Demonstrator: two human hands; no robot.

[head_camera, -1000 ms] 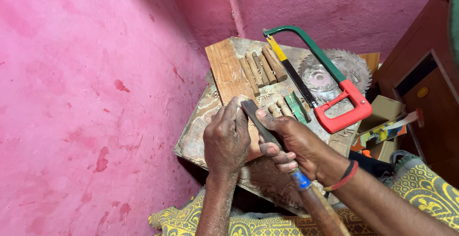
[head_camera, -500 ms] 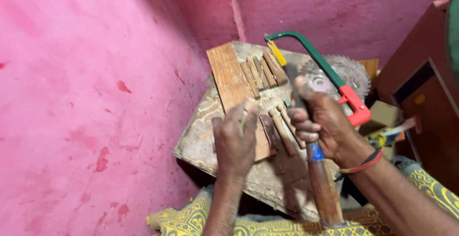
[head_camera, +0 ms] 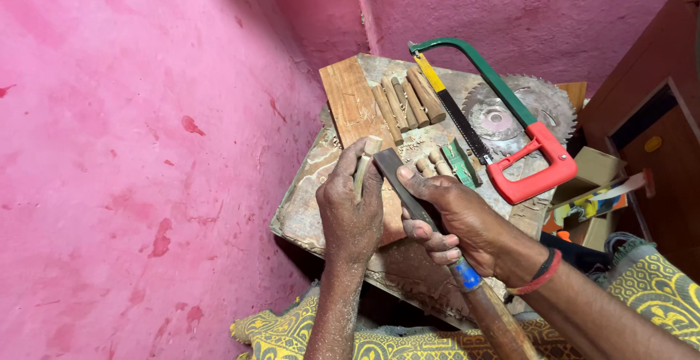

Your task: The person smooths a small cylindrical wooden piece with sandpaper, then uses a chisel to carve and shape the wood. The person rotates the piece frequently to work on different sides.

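Note:
My left hand [head_camera: 351, 210] grips a short pale wooden peg [head_camera: 365, 161], held upright over the carved wooden board [head_camera: 306, 207]. My right hand [head_camera: 459, 218] holds a dark flat file [head_camera: 399, 185] by its brown wooden handle [head_camera: 496, 320] with a blue band. The file's tip lies against the peg's side, my index finger pressing on the blade. Several more turned wooden pegs [head_camera: 408, 101] lie in a row on the board beyond, beside a flat plank [head_camera: 348, 101].
A hacksaw [head_camera: 503, 123] with green frame and red handle rests on the board's right side, over a round saw blade [head_camera: 510, 115]. A pink wall [head_camera: 146, 148] stands close on the left. A brown cabinet [head_camera: 649, 112] and small boxes [head_camera: 594, 177] are at right.
My right hand drew the file back toward the right, then returned it down against the peg. My left hand stayed on the board holding the peg.

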